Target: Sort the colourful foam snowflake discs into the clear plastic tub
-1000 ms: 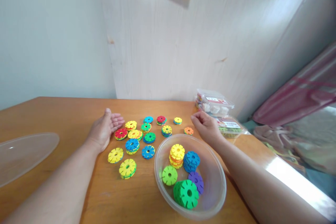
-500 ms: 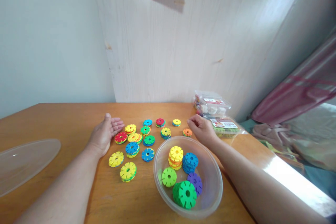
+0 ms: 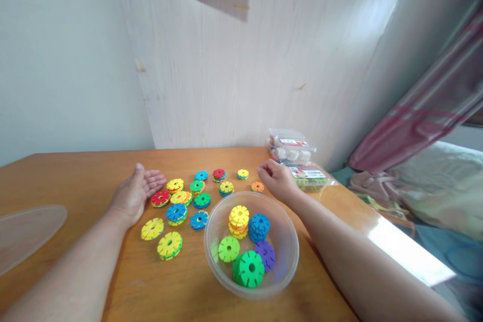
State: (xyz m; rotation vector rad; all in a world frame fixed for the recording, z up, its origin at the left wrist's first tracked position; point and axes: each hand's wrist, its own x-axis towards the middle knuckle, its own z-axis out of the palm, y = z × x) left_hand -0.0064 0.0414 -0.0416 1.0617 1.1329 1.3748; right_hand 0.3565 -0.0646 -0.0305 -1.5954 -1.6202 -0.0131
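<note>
Several flat coloured toothed discs (image 3: 181,201) lie spread on the wooden table (image 3: 75,171). A clear plastic bowl (image 3: 287,251) in front of me holds more discs: a yellow stack (image 3: 239,219), a blue stack (image 3: 259,226), a purple one and green ones (image 3: 248,269). My left hand (image 3: 136,193) rests on its edge on the table, fingers stretched out, just left of a red disc (image 3: 160,198). My right hand (image 3: 275,178) hovers behind the bowl with fingers curled loosely, next to an orange disc (image 3: 257,187); nothing shows in it.
A clear plastic lid (image 3: 26,234) lies at the left. Clear packaged boxes (image 3: 292,146) stand at the back right against the wooden panel. The table's right edge drops off to a bed with pink fabric (image 3: 411,126).
The view has swung to the right, so everything sits further left in the picture. My right hand has edged left toward the orange disc. My left hand stays in place.
</note>
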